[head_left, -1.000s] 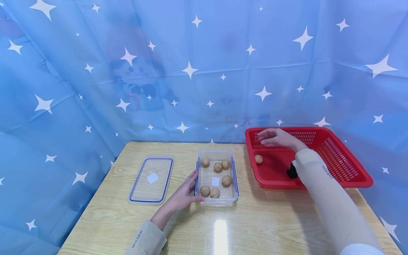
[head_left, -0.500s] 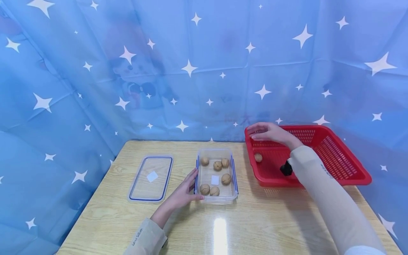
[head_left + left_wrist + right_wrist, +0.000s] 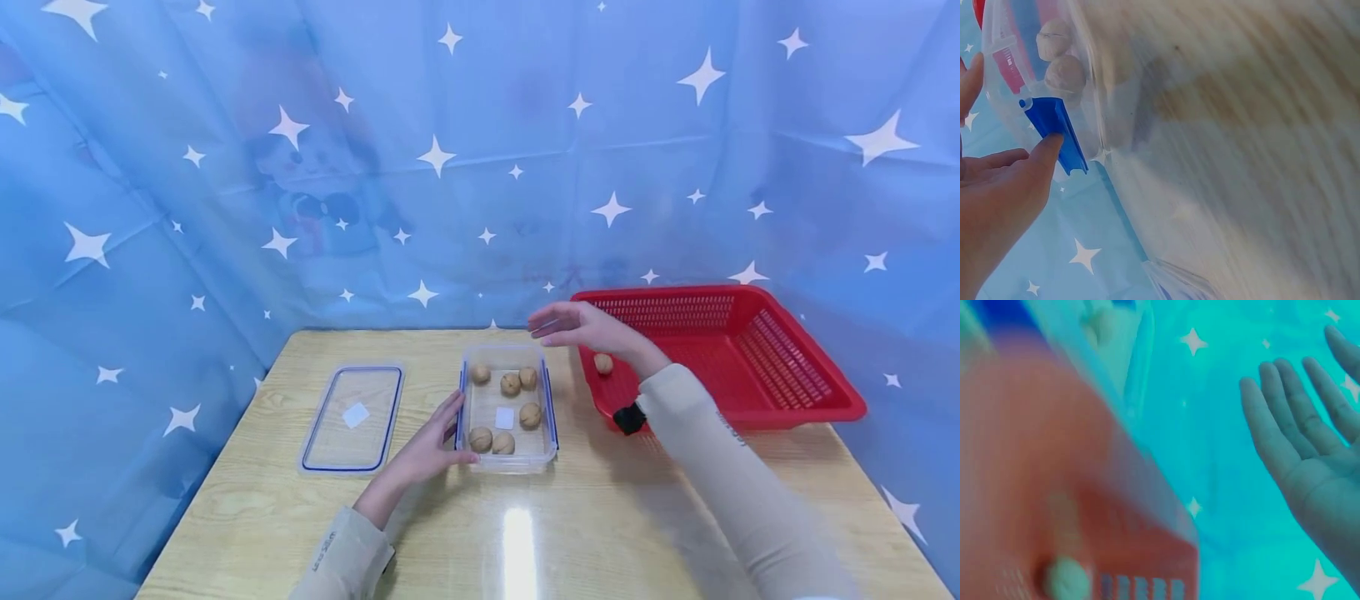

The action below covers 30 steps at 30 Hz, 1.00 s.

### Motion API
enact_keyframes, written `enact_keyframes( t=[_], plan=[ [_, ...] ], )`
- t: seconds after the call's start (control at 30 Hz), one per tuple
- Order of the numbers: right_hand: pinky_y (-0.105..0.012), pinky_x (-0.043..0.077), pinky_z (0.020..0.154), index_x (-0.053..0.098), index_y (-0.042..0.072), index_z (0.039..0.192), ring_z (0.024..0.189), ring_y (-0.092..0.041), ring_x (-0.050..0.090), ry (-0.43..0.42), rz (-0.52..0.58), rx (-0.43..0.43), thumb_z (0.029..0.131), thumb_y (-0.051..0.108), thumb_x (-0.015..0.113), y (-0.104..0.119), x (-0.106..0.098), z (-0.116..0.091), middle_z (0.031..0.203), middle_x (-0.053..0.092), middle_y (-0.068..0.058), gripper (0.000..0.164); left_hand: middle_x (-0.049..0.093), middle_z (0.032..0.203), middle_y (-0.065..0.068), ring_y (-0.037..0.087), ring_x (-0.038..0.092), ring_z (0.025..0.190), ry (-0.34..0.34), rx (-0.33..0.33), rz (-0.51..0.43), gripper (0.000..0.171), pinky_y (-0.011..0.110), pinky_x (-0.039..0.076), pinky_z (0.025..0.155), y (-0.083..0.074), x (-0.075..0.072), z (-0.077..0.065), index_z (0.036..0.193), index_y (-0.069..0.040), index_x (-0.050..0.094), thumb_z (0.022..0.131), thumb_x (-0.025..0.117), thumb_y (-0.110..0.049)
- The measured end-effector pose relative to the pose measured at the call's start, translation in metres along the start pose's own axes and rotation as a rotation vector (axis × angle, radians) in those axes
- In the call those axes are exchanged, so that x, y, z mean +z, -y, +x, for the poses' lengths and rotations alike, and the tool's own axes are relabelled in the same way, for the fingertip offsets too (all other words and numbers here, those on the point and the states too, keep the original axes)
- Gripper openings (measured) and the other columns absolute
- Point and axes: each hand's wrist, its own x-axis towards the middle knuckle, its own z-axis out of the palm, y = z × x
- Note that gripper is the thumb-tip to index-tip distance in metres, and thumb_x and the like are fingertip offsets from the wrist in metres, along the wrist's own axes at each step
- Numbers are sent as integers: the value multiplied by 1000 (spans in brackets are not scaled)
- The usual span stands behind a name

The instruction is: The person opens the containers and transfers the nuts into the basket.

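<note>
Head view: swung bare, spread right grip [image 3: 587,327] past nine-o'clock rim of red basket [image 3: 785,360]; rested spread left grip [image 3: 430,447] against clip-lock box [image 3: 517,463] with six walnuts [image 3: 530,415]; left one walnut [image 3: 603,364] in basket, seemingly uncollected.

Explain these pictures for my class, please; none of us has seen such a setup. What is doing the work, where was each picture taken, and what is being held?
There is no machine: a person works with two bare hands. One camera on the head looks forward and down; one on each wrist looks closely at that hand's work. The right wrist picture is partly blurred.

On the wooden table are a clear box with six walnuts inside, a clear lid to its left, and a red basket to its right, with one walnut visible.

The left hand rests against the box's left side, touching a blue clasp. The right hand is raised near the basket's left end, its open palm holding nothing.
</note>
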Motion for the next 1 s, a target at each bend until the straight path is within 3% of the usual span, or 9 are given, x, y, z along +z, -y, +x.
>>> enact_keyframes(
  t=[0.2, 0.43, 0.6, 0.77, 1.0],
  plan=[
    [-48, 50, 109, 55, 8, 137, 130, -34, 57, 66, 45, -22, 98, 16, 62, -5, 40, 2, 139, 59, -16, 40, 1, 168, 18, 44, 27, 149, 2, 11, 6, 104, 52, 29, 121, -1, 1, 4, 160, -5, 11, 82, 79, -18],
    [-44, 52, 107, 51, -5, 137, 129, -47, 54, 158, 109, -51, 98, 9, 59, -24, 98, 9, 139, 55, -29, 42, 2, 168, 20, 46, 27, 148, -3, 4, 24, 103, 53, 30, 121, -1, 2, 2, 160, -3, 11, 84, 79, -19],
    [-48, 49, 110, 52, -5, 138, 130, -46, 53, 178, 73, 22, 98, 12, 60, -35, 130, 14, 141, 54, -27, 44, 3, 168, 19, 47, 28, 147, -11, 8, 29, 103, 55, 31, 120, -2, 0, 3, 160, -4, 12, 83, 79, -21],
    [-51, 47, 111, 57, 2, 135, 128, -37, 57, 146, 49, 111, 93, 15, 67, -44, 148, 17, 136, 60, -18, 44, 4, 168, 21, 47, 24, 149, -9, 8, 45, 105, 58, 29, 120, -3, 0, 3, 159, -3, 13, 82, 81, -24],
    [-47, 52, 106, 60, -4, 126, 116, -35, 63, 146, 43, 114, 86, 0, 70, -46, 156, 20, 125, 65, -22, 42, 8, 167, 22, 47, 18, 151, -38, 10, 93, 105, 63, 23, 121, -5, 0, 4, 158, 0, 17, 80, 82, -26]
  ],
)
